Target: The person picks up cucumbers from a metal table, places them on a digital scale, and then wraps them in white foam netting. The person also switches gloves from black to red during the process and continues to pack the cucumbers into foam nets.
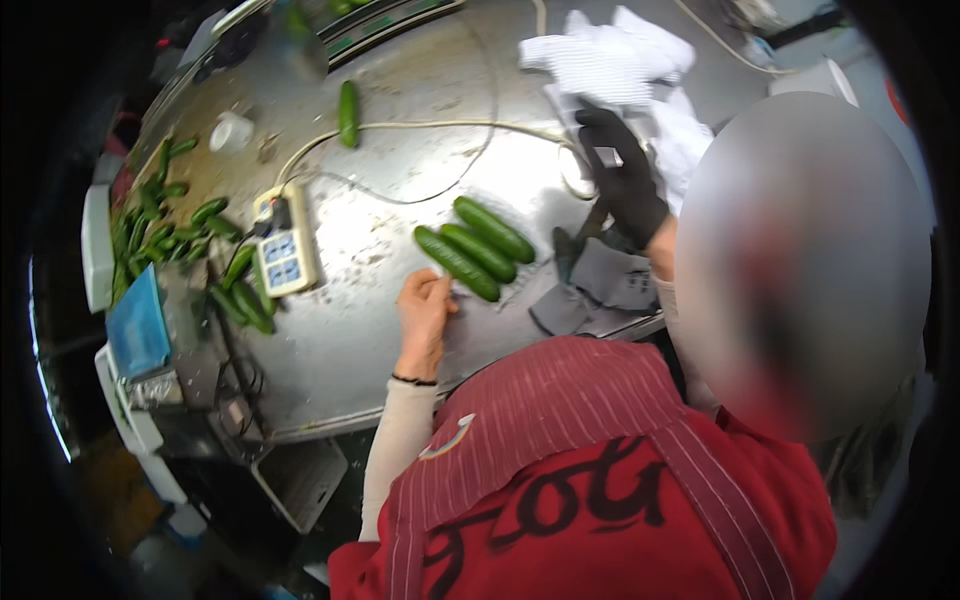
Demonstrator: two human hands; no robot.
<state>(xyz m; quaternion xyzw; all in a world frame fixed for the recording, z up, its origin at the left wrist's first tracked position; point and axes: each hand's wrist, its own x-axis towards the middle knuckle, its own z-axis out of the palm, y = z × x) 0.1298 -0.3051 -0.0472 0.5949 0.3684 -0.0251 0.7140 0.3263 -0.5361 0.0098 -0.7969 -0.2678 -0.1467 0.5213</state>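
Three cucumbers (477, 253) side by side mid-counter (365, 350), row looks laid out; lone cucumber (348, 115) farther off and cucumber pile (162, 236) at left remain outside it. Left hand (425, 310) beside row, fingers curled nearly together, cannot tell if gripping. Right hand (632, 190), dark-gloved: fingers spread, nothing visibly held, near white ribbed cloth (612, 62)

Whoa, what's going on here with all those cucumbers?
Three big cucumbers lie side by side on a metal table. A person's bare left hand is right by them, fingers curled; I can't tell whether it touches them. The dark-gloved right hand is raised with fingers spread, next to a white bundle. More cucumbers are heaped over on the left, past a power strip.
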